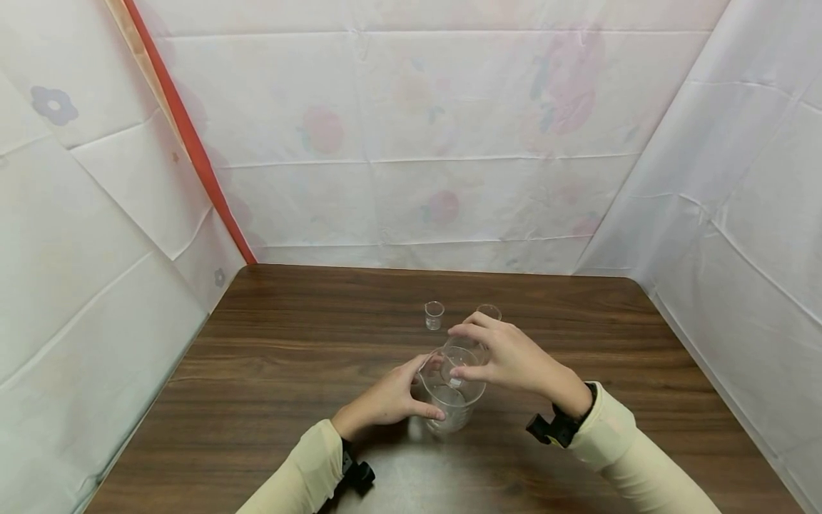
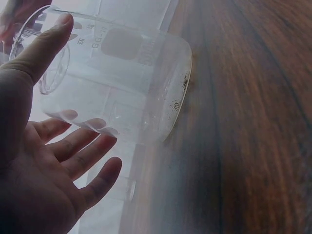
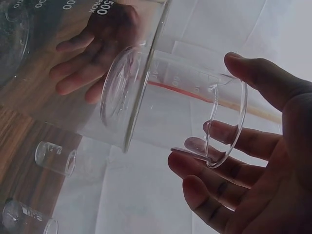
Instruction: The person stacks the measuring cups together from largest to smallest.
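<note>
A large clear glass beaker [image 1: 451,416] stands on the table with white markings on its side. My left hand [image 1: 388,397] holds it, thumb on the near side and fingers around the far side. A smaller glass beaker [image 3: 183,97] is in my right hand [image 1: 514,359], gripped near its rim between thumb and fingers. Its base reaches inside the mouth of the large beaker, while its rim stays above. In the left wrist view, dark specks show at the large beaker's bottom edge [image 2: 183,92].
Beyond the hands, a tiny glass beaker [image 1: 434,316] stands on the wooden table [image 1: 270,371]. Another small beaker [image 1: 489,311] is partly hidden behind my right hand. White printed cloth [image 1: 385,128] surrounds the table at the back and sides.
</note>
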